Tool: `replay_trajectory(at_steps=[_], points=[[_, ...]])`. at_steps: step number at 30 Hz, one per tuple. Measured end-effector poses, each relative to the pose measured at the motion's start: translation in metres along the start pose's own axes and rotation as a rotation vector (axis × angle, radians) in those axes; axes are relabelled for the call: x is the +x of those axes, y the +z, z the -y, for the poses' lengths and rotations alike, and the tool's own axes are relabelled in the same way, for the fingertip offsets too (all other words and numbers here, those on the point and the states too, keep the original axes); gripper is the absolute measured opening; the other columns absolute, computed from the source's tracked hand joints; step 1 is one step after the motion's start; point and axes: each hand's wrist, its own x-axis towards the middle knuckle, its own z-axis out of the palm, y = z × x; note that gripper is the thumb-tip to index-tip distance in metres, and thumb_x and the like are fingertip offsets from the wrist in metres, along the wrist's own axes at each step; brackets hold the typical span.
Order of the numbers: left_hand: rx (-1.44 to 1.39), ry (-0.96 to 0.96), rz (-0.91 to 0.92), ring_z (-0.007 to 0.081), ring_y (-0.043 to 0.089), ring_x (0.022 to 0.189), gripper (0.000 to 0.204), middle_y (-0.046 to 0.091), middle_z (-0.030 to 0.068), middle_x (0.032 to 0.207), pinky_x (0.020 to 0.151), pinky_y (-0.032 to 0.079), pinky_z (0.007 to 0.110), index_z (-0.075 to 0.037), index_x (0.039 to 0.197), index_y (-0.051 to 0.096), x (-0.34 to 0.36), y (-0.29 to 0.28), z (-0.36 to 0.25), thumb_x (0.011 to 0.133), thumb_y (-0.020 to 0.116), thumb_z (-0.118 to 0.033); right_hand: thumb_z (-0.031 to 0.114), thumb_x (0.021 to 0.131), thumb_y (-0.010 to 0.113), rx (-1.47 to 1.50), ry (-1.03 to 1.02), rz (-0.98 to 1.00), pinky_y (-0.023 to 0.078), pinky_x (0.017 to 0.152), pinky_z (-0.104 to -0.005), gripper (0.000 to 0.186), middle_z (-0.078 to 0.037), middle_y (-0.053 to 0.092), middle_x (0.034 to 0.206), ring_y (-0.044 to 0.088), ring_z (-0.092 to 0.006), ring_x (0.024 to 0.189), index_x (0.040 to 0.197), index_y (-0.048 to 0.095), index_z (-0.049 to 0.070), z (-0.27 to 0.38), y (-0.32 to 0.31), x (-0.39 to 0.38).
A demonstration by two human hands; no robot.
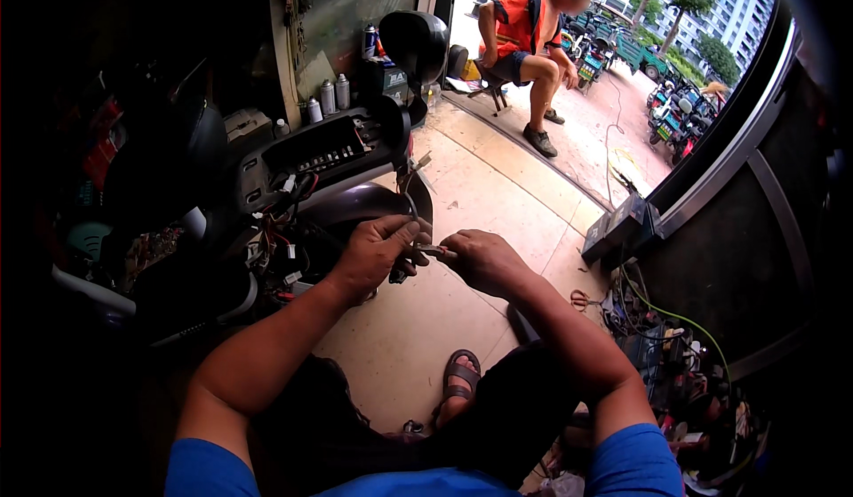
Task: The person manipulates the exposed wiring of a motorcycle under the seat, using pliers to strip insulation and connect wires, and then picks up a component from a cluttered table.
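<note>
My left hand (378,253) pinches a dark cable (410,202) that hangs from a partly dismantled scooter body (311,168) in front of me on the left. Just to its right, my right hand (484,259) is closed on a small metal hand tool, apparently pliers (434,249), whose jaws meet the work at my left fingers; the exact point of contact is too small to make out. Loose wires with white connectors (290,251) dangle beside the purple-black panel (346,202) left of my hands.
A person (533,31) in orange sits on a stool at the open doorway, scooters (671,119) behind. Spray cans (328,95) stand by the door frame. At right lie a dark box (613,230), scissors (579,299) and piled parts with cables (657,364). A sandaled foot (460,377) is below me.
</note>
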Motion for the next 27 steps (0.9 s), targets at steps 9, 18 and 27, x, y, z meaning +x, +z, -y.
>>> replay_trajectory(at_steps=[9, 18, 27], points=[[0.040, -0.014, 0.033, 0.0188, 0.073, 0.086, 0.032, 0.073, 0.0094, 0.109, 0.066, 0.059, 0.029, -0.002, 0.125, 0.066, 0.001, -0.004, 0.002, 0.110, 0.054, -0.027, 0.030, 0.101, 0.063, -0.022, 0.019, 0.002, 0.054, 0.077, -0.0452, 0.027, -0.017, 0.069, 0.089, 0.068, -0.0372, 0.087, 0.101, 0.067, 0.004, 0.003, -0.003, 0.000], [0.004, 0.018, 0.035, 0.0185, 0.072, 0.085, 0.030, 0.072, 0.0097, 0.108, 0.066, 0.061, 0.032, -0.001, 0.123, 0.067, 0.003, -0.007, 0.006, 0.110, 0.053, -0.024, 0.044, 0.099, 0.061, -0.068, 0.200, 0.037, 0.055, 0.071, -0.0493, 0.042, -0.020, 0.071, 0.079, 0.070, -0.0420, 0.077, 0.089, 0.070, 0.005, 0.012, 0.000, 0.002], [-0.006, -0.008, 0.007, 0.0144, 0.070, 0.079, 0.029, 0.072, 0.0067, 0.102, 0.062, 0.058, 0.027, -0.002, 0.118, 0.069, -0.004, -0.004, -0.004, 0.108, 0.057, -0.026, 0.039, 0.102, 0.058, 0.011, 0.141, 0.013, 0.054, 0.075, -0.0484, 0.038, -0.019, 0.069, 0.083, 0.069, -0.0408, 0.083, 0.095, 0.070, 0.004, 0.017, -0.001, -0.003]])
